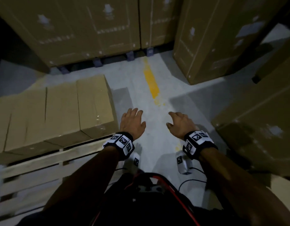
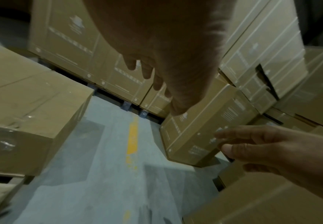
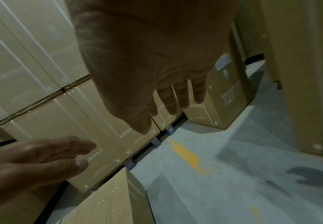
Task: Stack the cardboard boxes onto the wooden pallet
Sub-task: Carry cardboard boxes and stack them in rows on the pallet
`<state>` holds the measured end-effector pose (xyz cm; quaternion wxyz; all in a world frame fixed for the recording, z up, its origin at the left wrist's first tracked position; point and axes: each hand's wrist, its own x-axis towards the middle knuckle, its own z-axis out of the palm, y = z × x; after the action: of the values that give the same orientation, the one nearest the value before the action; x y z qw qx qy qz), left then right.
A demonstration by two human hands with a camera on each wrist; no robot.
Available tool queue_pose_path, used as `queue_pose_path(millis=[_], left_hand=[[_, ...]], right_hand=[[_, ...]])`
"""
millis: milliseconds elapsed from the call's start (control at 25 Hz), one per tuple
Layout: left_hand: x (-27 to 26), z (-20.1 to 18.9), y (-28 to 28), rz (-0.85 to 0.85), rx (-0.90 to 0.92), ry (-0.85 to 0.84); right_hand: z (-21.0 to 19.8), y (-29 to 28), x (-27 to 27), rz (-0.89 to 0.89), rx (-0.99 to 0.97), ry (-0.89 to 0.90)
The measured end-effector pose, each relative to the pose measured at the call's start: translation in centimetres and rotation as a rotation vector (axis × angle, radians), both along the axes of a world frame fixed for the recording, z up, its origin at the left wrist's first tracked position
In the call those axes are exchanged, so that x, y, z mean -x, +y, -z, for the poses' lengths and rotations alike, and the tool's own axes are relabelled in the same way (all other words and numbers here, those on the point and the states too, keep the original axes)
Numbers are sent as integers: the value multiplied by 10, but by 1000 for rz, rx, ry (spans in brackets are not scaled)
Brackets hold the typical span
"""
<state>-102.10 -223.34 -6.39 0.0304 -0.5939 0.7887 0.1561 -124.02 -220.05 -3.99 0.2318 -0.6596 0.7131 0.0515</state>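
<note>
Now our left hand (image 1: 132, 123) and right hand (image 1: 181, 123) hover empty over the floor (image 1: 165, 98), fingers loosely spread. Boxes (image 1: 59, 111) sit on the pallet (image 1: 43, 162) just left of our left hand.

Print on the stacked cardboard boxes (image 1: 108, 30) is too blurred to read.

Matt brown cardboard was seen on the boxes (image 1: 62, 111), with glossy clear tape (image 1: 98, 119) along a seam at nine o'clock. Pale, rough wood formed the pallet (image 1: 35, 163). The floor (image 1: 165, 88) was smooth grey concrete marked with worn yellow paint (image 1: 151, 82).
</note>
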Motion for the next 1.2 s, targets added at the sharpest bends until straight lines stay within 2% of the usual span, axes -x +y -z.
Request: queue_pose_path(millis=[280,520,640,800,960,1200], left_hand=[[11,17,-76,-270,6,2],[-16,51,-190,-540,-9,85],[-28,40,-239,-665,-30,94],[-43,26,-285,-835,-13,79],[-46,28,-313,-1018,5,72],[-5,35,-353,-1379,-55,43]], right_hand=[[6,-142,9,-279,13,8],[35,-308,-39,-537,-43,41],[34,-379,-67,-671,-72,58],[25,-450,-97,-826,-81,55],[27,-515,-124,-1001,-66,35],[45,-596,-145,-1335,-121,16]])
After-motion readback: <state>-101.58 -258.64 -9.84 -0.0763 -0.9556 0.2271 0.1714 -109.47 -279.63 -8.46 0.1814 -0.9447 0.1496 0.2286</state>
